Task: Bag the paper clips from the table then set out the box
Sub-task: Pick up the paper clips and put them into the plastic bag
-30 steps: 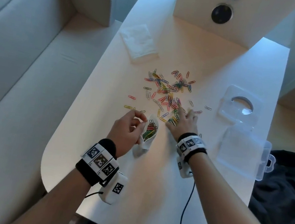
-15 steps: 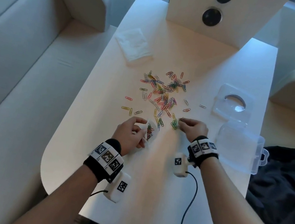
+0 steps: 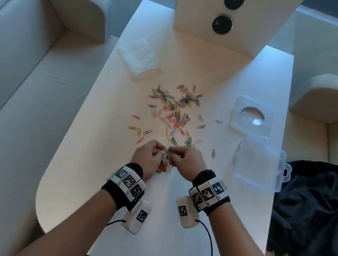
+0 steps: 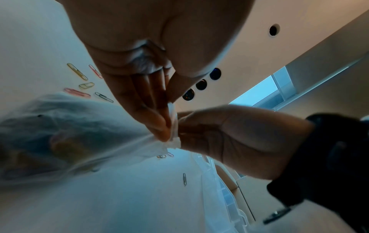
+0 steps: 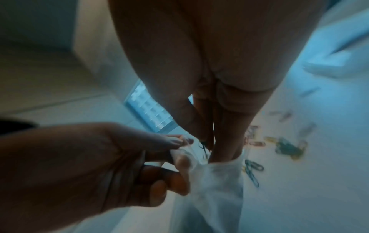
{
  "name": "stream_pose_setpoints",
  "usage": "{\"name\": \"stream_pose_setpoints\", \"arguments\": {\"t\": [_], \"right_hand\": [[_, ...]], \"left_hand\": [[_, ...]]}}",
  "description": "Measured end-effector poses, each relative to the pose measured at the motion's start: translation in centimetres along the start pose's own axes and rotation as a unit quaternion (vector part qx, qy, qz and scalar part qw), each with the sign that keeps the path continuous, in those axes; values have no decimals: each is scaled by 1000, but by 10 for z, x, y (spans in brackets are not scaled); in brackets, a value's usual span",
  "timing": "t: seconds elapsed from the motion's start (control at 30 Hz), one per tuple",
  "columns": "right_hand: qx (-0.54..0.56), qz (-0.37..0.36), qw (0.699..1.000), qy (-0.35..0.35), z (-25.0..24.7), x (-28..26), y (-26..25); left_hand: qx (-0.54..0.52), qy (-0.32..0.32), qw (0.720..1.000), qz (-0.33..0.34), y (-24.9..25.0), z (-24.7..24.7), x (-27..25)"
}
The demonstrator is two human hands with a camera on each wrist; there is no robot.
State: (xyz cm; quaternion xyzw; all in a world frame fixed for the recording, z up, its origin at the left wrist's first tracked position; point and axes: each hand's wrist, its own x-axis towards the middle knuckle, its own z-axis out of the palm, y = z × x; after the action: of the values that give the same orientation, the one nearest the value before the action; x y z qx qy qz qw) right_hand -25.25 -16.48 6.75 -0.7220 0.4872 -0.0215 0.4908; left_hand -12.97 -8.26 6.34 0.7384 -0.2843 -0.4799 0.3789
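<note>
my left hand pinches the bag mouth — right hand pinching clips, fingertips inside the mouth; remaining clips lie straight ahead on the surface.

The paper clips at mid-frame in the head view are a mix of pink, red, yellow, green, blue and silver. They lie on a white table. The bag, lower left in the left wrist view, is clear and whitish. At right, the box is clear plastic. The wrist bands are black with black-and-white square code patterns.
</note>
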Motion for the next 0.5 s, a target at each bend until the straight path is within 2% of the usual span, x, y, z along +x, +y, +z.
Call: {"name": "stream_pose_setpoints", "arguments": {"t": [0.1,0.17,0.23,0.33,0.43,0.5], "right_hand": [[-157,-17,987,-17,2,-1,-16],[-221,-25,975,-16,0,-4,-21],[-205,-59,977,24,-5,-5,-19],[-103,-79,985,111,-14,-2,-4],[-44,10,978,205,-27,10,30],[-84,137,968,194,-31,22,63]], "left_hand": [[3,-8,1000,3,-1,2,2],[-3,-10,1000,1,-1,1,3],[-9,-6,1000,4,0,0,3],[-27,3,1000,1,0,-6,3],[-36,15,999,0,-2,-16,3],[-38,23,999,3,-5,-26,2]]}}
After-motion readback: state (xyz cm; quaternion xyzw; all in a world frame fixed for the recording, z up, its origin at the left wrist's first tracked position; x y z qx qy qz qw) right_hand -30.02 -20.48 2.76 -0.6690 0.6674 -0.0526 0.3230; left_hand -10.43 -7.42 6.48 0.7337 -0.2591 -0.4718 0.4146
